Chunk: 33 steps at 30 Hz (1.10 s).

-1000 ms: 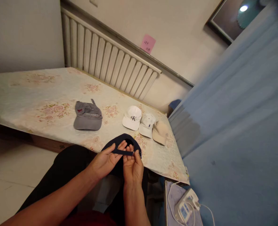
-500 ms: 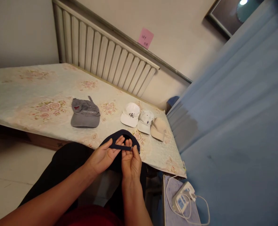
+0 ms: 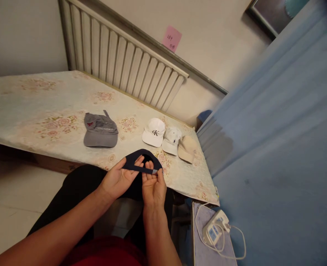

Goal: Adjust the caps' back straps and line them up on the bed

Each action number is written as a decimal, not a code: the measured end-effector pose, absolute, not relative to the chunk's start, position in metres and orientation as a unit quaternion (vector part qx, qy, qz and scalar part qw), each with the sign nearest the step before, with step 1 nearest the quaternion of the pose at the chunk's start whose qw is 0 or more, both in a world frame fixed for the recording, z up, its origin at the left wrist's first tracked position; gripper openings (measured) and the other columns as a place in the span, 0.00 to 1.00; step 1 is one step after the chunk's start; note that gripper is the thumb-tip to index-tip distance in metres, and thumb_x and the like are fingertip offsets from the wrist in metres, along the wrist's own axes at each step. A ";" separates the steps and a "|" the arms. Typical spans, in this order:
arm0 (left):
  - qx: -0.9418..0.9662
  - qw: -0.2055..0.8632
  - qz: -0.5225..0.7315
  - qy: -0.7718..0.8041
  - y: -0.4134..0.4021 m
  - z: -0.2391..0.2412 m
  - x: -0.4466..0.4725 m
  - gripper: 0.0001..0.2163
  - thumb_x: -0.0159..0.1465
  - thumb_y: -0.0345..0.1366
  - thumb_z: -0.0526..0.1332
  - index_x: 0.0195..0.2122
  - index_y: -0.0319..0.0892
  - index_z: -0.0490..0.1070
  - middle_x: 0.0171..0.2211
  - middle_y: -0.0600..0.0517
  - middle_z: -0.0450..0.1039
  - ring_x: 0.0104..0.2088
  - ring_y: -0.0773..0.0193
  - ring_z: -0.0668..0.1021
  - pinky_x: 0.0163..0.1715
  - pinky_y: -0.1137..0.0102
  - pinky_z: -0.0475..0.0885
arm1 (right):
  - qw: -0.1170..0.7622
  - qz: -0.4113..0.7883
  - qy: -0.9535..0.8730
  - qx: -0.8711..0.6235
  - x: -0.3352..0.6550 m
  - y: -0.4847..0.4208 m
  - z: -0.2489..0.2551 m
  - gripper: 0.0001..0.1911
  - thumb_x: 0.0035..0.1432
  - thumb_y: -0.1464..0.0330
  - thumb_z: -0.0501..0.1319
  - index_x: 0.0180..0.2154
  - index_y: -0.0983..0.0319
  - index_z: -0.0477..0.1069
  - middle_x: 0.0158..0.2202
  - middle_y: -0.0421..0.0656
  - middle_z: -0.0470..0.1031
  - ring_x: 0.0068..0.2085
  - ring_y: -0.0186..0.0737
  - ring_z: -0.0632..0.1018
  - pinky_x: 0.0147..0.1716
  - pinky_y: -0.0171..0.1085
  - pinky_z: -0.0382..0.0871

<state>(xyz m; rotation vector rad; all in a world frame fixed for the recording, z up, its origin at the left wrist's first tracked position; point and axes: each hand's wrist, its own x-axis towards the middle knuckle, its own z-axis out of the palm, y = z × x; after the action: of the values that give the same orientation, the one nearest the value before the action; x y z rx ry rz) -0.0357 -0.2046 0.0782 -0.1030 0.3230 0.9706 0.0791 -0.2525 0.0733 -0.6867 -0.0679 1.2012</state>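
Observation:
A dark navy cap [image 3: 131, 161] is held over my lap near the bed's edge, its back opening and strap turned toward me. My left hand [image 3: 120, 178] grips the cap's left side between thumb and fingers. On the strap's right end, by a small metal buckle [image 3: 155, 171], the thumb of my right hand [image 3: 153, 186] presses while its fingers lie under the strap. Beyond on the bed sit a grey cap [image 3: 101, 131] at left, and a white cap with black letters [image 3: 153, 133], a white cap with a small dark logo [image 3: 171, 142] and a beige cap [image 3: 187, 149] in a row.
The bed [image 3: 55, 147] has a floral cover. Behind it stands a white radiator [image 3: 124, 59]. A blue curtain [image 3: 274, 140] hangs at right. A power strip [image 3: 214, 231] with a white cable lies on a small table [image 3: 200, 255] at lower right.
The navy cap has tilted slightly, and its strap now slopes down to the right with the buckle showing more. Both hands keep their hold. The view has shifted a little.

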 end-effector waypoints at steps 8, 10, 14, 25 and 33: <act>-0.061 0.872 0.466 0.136 -0.205 0.072 -0.036 0.27 0.72 0.40 0.46 0.65 0.24 0.51 0.49 0.29 0.75 0.53 0.48 0.76 0.46 0.58 0.78 | 0.768 0.556 -0.024 -0.317 0.080 -0.252 0.073 0.17 0.67 0.59 0.50 0.40 0.65 0.70 0.43 0.50 0.80 0.48 0.40 0.81 0.57 0.47 0.68; -0.059 0.875 0.462 0.132 -0.206 0.071 -0.036 0.27 0.72 0.40 0.46 0.66 0.25 0.50 0.50 0.29 0.75 0.53 0.48 0.76 0.46 0.58 0.78 | 0.770 0.553 -0.026 -0.318 0.080 -0.252 0.071 0.12 0.65 0.63 0.54 0.40 0.65 0.70 0.42 0.49 0.81 0.47 0.40 0.81 0.57 0.47 0.69; -0.052 0.876 0.460 0.134 -0.207 0.071 -0.035 0.26 0.72 0.38 0.46 0.66 0.25 0.50 0.48 0.30 0.76 0.52 0.49 0.77 0.46 0.59 0.78 | 0.772 0.543 -0.024 -0.330 0.080 -0.252 0.068 0.05 0.61 0.72 0.58 0.39 0.66 0.70 0.40 0.49 0.81 0.45 0.39 0.81 0.57 0.46 0.69; -0.038 0.876 0.458 0.144 -0.207 0.068 -0.033 0.25 0.72 0.37 0.47 0.66 0.28 0.50 0.50 0.31 0.75 0.51 0.51 0.78 0.47 0.61 0.78 | 0.773 0.535 -0.045 -0.339 0.081 -0.252 0.064 0.08 0.63 0.68 0.57 0.39 0.65 0.71 0.43 0.51 0.80 0.48 0.41 0.80 0.57 0.48 0.69; -0.038 0.880 0.447 0.153 -0.209 0.068 -0.029 0.25 0.72 0.35 0.47 0.67 0.28 0.49 0.49 0.32 0.76 0.49 0.53 0.80 0.46 0.62 0.78 | 0.778 0.520 -0.060 -0.349 0.082 -0.253 0.062 0.08 0.51 0.75 0.66 0.36 0.68 0.73 0.35 0.48 0.82 0.42 0.41 0.82 0.57 0.49 0.69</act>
<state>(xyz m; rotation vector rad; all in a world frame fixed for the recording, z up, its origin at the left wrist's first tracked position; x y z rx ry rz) -0.0292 -0.2089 0.0684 -0.0796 0.3189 0.9321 0.0815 -0.2527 0.0616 -0.7541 -0.1297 1.1244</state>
